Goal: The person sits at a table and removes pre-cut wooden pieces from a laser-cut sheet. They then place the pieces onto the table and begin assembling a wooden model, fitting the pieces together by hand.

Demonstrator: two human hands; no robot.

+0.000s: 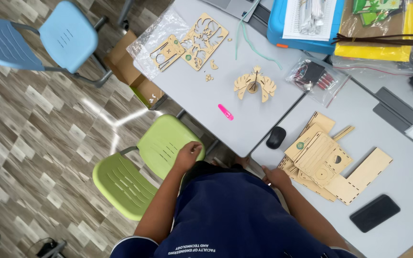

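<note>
Plywood laser-cut parts lie in two lots on the grey tables (225, 91). A small leaf-shaped model (255, 85) already stands assembled near the middle of the far table, so some building looks done; the punched sheet (202, 34) beside it has empty cut-outs, and a few loose bits (210, 71) lie just below it. A stack of flat panels (317, 155) on the near table is still unjoined, with an L-shaped piece (364, 176) touching its right side, so most of that lot looks left to do.

The left hand (188, 155) rests on the back of the green chair (139, 165), fingers curled over its edge, seemingly gripping it. The right hand (276, 177) sits at the near table's edge just beside the panels; whether it is closed on anything I cannot tell, since the fingers are partly hidden.

Around: a black mouse (276, 137) close to the panels, a pink clip (225, 112), a bag of small parts (314, 79), a phone (374, 213), a blue bin (307, 24), and a blue chair (48, 36) well apart. The mouse and the green chair crowd the near corner
</note>
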